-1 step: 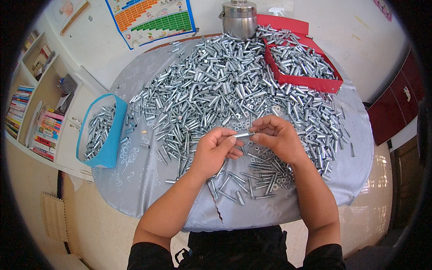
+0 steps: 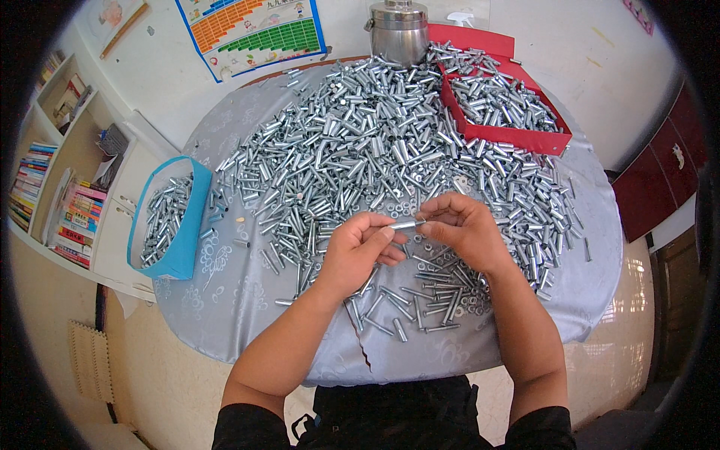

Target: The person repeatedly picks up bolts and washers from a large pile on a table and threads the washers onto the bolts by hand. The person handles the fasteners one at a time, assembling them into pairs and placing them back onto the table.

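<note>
Above the middle of the table, a short shiny metal sleeve (image 2: pixel 403 225) lies level between my two hands. My left hand (image 2: pixel 363 247) pinches its left end between thumb and fingers. At the sleeve's right end, the thumb and fingertips of my right hand (image 2: pixel 459 229) are closed on it; whether they also hold a small nut or washer is hidden. Below the hands lie loose long bolts (image 2: pixel 442 296), with washers and nuts (image 2: pixel 472 304) beside them. A single sleeve (image 2: pixel 400 330) rests closer to the table's front edge.
A large heap of metal sleeves and bolts (image 2: pixel 352 142) covers the far half of the table. A red box (image 2: pixel 517 139) full of them stands back right, a blue bin (image 2: pixel 187 240) of them at left. Behind the heap is a steel pot (image 2: pixel 399 37). Bookshelves (image 2: pixel 71 172) stand left.
</note>
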`<state>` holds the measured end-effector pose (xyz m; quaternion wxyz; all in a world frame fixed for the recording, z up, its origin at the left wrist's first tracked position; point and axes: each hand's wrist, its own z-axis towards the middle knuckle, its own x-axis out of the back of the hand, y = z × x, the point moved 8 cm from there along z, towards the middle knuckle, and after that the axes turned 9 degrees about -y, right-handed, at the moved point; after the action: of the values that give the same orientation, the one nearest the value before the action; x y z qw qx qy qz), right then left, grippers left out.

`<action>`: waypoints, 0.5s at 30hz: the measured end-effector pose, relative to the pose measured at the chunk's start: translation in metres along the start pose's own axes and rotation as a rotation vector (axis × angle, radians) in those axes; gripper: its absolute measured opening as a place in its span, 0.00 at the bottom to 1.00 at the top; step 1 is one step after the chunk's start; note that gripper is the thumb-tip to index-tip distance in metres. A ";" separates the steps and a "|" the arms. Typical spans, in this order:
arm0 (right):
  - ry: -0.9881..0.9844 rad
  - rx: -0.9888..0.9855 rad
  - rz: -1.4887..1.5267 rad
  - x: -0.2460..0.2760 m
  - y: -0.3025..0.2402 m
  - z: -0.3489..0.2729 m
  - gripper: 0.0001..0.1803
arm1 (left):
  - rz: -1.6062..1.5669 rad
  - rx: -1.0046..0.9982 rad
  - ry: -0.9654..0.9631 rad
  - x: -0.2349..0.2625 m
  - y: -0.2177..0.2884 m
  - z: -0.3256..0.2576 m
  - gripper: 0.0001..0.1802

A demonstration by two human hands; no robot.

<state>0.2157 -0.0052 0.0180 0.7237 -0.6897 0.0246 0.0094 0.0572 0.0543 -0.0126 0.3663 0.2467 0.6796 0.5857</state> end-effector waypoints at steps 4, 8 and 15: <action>-0.001 -0.004 -0.013 0.003 0.000 -0.001 0.12 | 0.010 0.020 -0.023 -0.004 0.002 -0.001 0.13; 0.008 -0.003 -0.036 0.002 -0.001 -0.001 0.12 | -0.014 0.018 -0.021 -0.005 0.003 0.000 0.13; 0.009 -0.030 -0.043 0.002 -0.001 -0.001 0.12 | -0.077 -0.007 -0.010 -0.001 0.002 0.001 0.12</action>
<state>0.2174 -0.0064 0.0193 0.7130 -0.7010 0.0131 -0.0090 0.0583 0.0542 -0.0100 0.3930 0.2219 0.6847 0.5722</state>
